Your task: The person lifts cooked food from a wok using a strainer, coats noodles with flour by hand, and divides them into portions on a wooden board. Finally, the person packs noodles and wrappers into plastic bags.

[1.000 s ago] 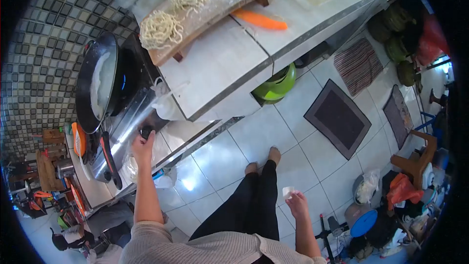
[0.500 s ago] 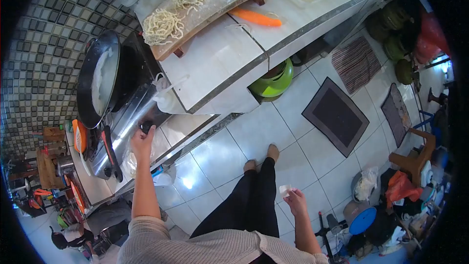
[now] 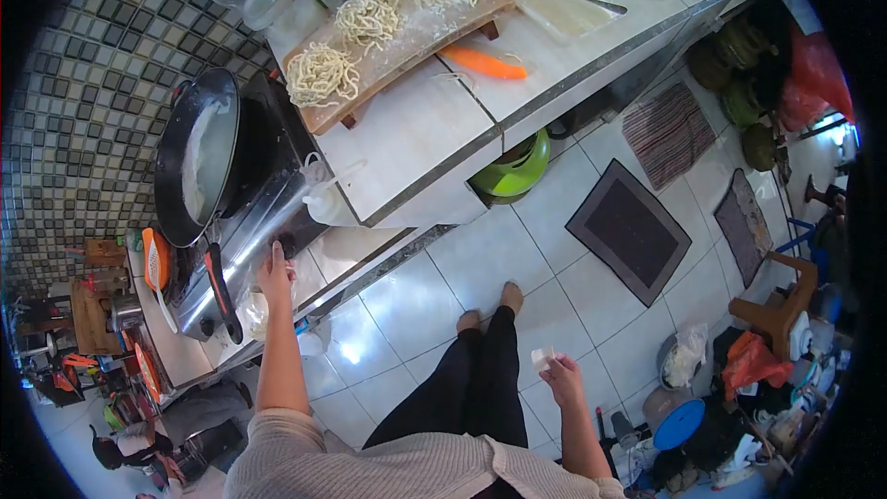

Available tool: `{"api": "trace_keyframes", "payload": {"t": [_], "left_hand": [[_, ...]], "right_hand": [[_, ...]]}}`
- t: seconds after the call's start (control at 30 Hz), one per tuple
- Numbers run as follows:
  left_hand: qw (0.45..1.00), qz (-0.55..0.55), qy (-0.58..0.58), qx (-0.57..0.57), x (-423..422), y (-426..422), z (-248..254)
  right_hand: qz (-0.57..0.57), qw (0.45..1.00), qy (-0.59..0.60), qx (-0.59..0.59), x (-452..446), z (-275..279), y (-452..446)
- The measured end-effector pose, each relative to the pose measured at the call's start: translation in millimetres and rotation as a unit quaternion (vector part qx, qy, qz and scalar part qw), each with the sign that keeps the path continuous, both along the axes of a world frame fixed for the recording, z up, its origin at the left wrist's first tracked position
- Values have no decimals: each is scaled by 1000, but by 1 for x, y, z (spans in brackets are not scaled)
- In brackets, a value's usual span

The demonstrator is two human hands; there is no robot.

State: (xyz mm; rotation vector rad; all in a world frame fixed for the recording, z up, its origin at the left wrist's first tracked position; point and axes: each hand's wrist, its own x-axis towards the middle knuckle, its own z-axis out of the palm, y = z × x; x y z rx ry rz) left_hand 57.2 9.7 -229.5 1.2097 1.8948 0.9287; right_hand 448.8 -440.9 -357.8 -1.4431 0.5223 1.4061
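My left hand (image 3: 275,275) is at the front of the stove (image 3: 268,212), its fingers bent against a black stove knob (image 3: 288,243). Part of the grip is hidden. Held out over the floor, my right hand (image 3: 562,381) pinches a small white piece (image 3: 542,359), too small to name surely. A black wok (image 3: 166,180) sits tilted in view on the stove, with whitish, cloudy liquid inside. A black-and-red handle (image 3: 220,296) lies across the stove's front panel, near my left hand.
Nests of noodles (image 3: 321,74) rest on a floured wooden board (image 3: 407,55) on the counter. Beside it lie a carrot (image 3: 485,62) and a clear bottle (image 3: 325,201). An orange skimmer (image 3: 155,259) is left of the stove. Floor mats (image 3: 628,233) lie right. Another person (image 3: 139,448) is at lower left.
The view has shifted slightly. My left hand's fingers have turned from the knob's right side to its left and lower side. My right hand still holds the white piece.
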Motion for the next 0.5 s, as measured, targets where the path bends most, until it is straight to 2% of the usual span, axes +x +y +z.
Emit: {"api": "trace_keyframes", "payload": {"t": [0.13, 0.27, 0.33, 0.5], "left_hand": [[998, 56, -6, -33, 7, -1, 4], [998, 55, -27, -34, 0, -1, -3], [992, 79, -75, -59, 4, -2, 1], [992, 66, -89, -63, 12, -7, 9]], "right_hand": [[16, 1000, 7, -20, -1, 0, 0], [15, 1000, 12, 0, 1, -3, 0], [14, 1000, 8, 11, 3, -2, 0], [12, 1000, 0, 2, 3, -2, -1]]}}
